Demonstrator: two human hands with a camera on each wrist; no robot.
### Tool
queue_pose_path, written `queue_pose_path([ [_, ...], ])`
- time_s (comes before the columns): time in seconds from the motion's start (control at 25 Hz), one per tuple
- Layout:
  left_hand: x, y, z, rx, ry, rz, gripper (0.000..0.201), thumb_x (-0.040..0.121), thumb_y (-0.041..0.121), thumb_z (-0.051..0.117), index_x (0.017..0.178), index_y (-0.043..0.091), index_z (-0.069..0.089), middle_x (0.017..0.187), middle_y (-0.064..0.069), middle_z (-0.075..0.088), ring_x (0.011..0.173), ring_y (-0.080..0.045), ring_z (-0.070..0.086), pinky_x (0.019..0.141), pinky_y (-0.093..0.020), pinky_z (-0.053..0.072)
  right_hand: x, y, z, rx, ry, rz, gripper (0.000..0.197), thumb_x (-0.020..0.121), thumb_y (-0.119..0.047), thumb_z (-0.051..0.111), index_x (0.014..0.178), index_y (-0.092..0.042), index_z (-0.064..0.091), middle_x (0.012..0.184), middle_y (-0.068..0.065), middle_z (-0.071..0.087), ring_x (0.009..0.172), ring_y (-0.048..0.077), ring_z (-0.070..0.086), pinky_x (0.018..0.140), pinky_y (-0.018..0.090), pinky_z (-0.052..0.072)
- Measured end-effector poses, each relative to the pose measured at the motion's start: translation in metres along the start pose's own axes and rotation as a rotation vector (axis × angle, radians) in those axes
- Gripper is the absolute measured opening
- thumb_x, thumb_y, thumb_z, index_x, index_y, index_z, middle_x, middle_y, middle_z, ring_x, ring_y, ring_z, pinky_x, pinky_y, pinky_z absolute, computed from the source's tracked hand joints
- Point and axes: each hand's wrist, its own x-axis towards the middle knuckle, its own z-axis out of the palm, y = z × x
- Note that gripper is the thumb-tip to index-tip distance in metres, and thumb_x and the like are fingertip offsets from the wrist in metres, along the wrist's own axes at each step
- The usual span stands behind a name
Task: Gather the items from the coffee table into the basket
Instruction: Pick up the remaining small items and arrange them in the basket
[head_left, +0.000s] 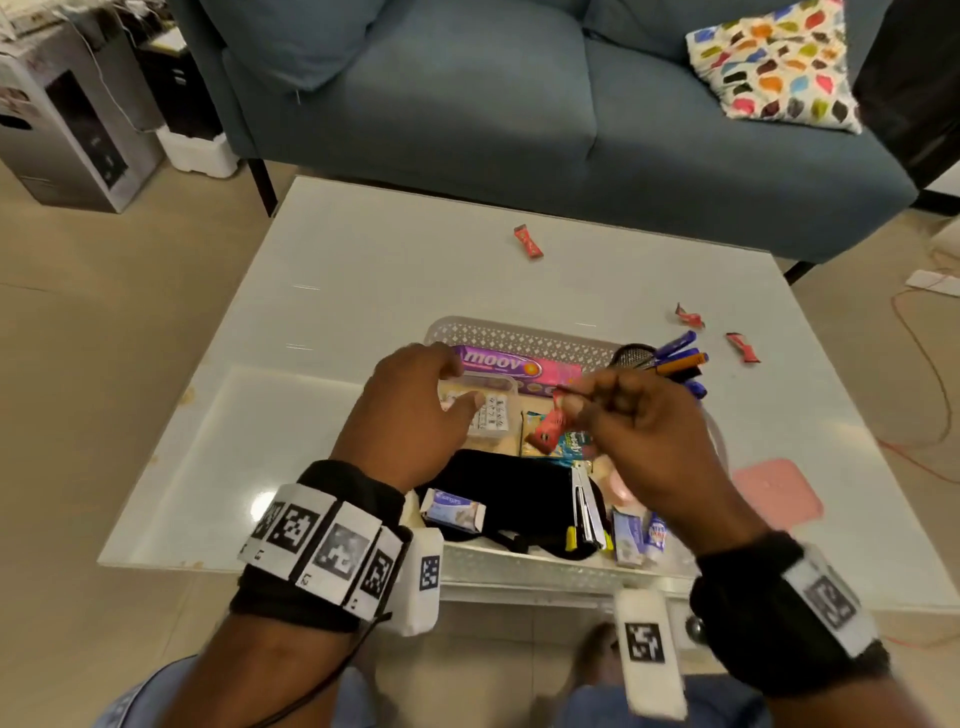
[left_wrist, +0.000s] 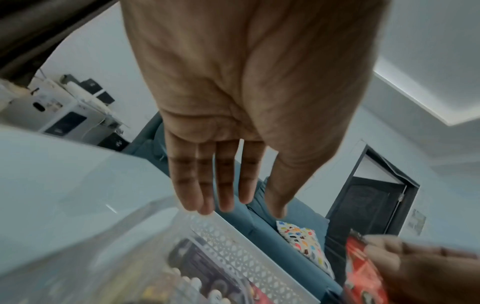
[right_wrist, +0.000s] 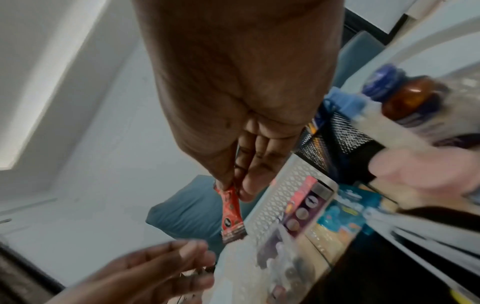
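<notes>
Right hand (head_left: 639, 441) pinches a small red foil snack wrapper (head_left: 545, 434) by its top seam between thumb and fingertips, dangling it over the middle of the white perforated plastic basket (head_left: 519, 332); left hand (head_left: 410, 415) hovers at its 9 o'clock, fingers relaxed and holding nothing. Judged light, crinkly, slippery: grip the crimped end. Three similar red wrappers (head_left: 528, 241) lie on the white glass coffee table (head_left: 337, 291), 12 to 2 o'clock of the basket.

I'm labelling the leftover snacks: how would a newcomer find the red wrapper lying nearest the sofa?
Start at the white glass coffee table in front of the blue sofa. Near the table's far edge lies one small red snack wrapper. It lies alone, beyond the white perforated basket, while two similar red wrappers sit right of it.
</notes>
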Motion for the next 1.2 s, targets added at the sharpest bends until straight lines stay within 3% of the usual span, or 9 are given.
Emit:
queue_pose_path([
  [0.12,-0.003,0.016,0.011,-0.162,-0.174,-0.008,0.02,0.091,0.033,0.071,0.11,0.028,0.069,0.094,0.013,0.07,0.079,-0.002,0.068,0.071,-0.011,0.051,-0.012,0.021,0.007,0.167,0.015,0.143,0.009,0.091,-0.007,0.074,0.099,-0.006,0.073,0.089,0.009,0.08,0.084,0.02,0.078,0.061,0.028,0.06],
  [0.2,-0.004,0.019,0.02,-0.166,-0.258,0.023,0.023,0.089,0.029,0.072,0.112,0.028,0.071,0.092,0.011,0.073,0.077,-0.002,0.07,0.075,-0.018,0.057,-0.01,0.025,0.016,0.272,-0.019,0.192,0.011,0.091,-0.005,0.073,0.101,-0.002,0.071,0.088,0.012,0.079,0.082,0.023,0.078,0.063,0.029,0.062],
  [0.36,-0.004,0.018,0.024,-0.128,-0.28,0.045,0.017,0.089,0.024,0.072,0.106,0.028,0.072,0.083,0.012,0.072,0.071,-0.002,0.07,0.072,-0.021,0.057,-0.005,0.029,0.027,0.31,-0.104,0.195,0.007,0.09,-0.007,0.074,0.096,-0.009,0.07,0.082,0.007,0.076,0.08,0.02,0.078,0.064,0.026,0.061],
  [0.44,-0.005,0.016,0.023,-0.153,-0.295,0.004,0.019,0.09,0.02,0.072,0.107,0.028,0.068,0.083,0.008,0.072,0.07,-0.007,0.072,0.074,-0.031,0.061,-0.002,0.03,0.026,0.303,-0.126,0.207,0.008,0.091,-0.006,0.074,0.096,-0.01,0.07,0.085,0.012,0.075,0.08,0.02,0.078,0.063,0.026,0.06],
  [0.68,-0.001,0.008,0.018,-0.25,-0.214,-0.139,0.018,0.084,0.015,0.078,0.091,0.021,0.063,0.082,-0.002,0.075,0.073,-0.02,0.075,0.078,-0.048,0.062,-0.006,0.032,0.034,0.313,-0.33,0.329,0.03,0.091,-0.018,0.077,0.117,-0.006,0.066,0.098,0.011,0.08,0.09,0.025,0.078,0.069,0.028,0.06],
  [0.8,-0.001,0.004,0.013,-0.119,-0.157,-0.098,0.012,0.083,0.024,0.079,0.083,0.022,0.068,0.078,0.004,0.073,0.074,-0.011,0.071,0.073,-0.034,0.059,-0.005,0.032,0.044,0.311,-0.348,0.285,0.029,0.093,-0.017,0.075,0.115,-0.001,0.066,0.097,0.011,0.08,0.086,0.021,0.078,0.068,0.027,0.06],
  [0.88,-0.001,-0.002,0.005,0.039,0.02,-0.092,0.013,0.084,0.027,0.079,0.083,0.02,0.068,0.082,0.009,0.07,0.075,-0.007,0.066,0.069,-0.022,0.048,0.0,0.028,0.044,0.285,-0.338,0.304,0.027,0.093,-0.018,0.075,0.113,-0.003,0.067,0.096,0.009,0.081,0.085,0.021,0.077,0.069,0.027,0.06],
  [0.96,0.0,-0.012,-0.003,0.102,0.168,-0.142,0.014,0.083,0.021,0.08,0.088,0.017,0.068,0.091,0.006,0.068,0.081,-0.014,0.063,0.074,-0.024,0.043,0.003,0.024,0.043,0.254,-0.333,0.328,0.035,0.091,-0.017,0.078,0.118,-0.003,0.062,0.094,0.011,0.08,0.085,0.024,0.077,0.069,0.029,0.059],
  [1.2,0.0,-0.024,-0.005,0.127,0.015,-0.289,0.02,0.082,0.0,0.07,0.081,0.02,0.068,0.096,-0.006,0.07,0.091,-0.024,0.067,0.076,-0.027,0.047,-0.005,0.023,0.067,0.005,-0.433,0.381,0.034,0.088,-0.022,0.081,0.103,0.005,0.066,0.088,0.017,0.079,0.085,0.028,0.079,0.063,0.026,0.059],
])
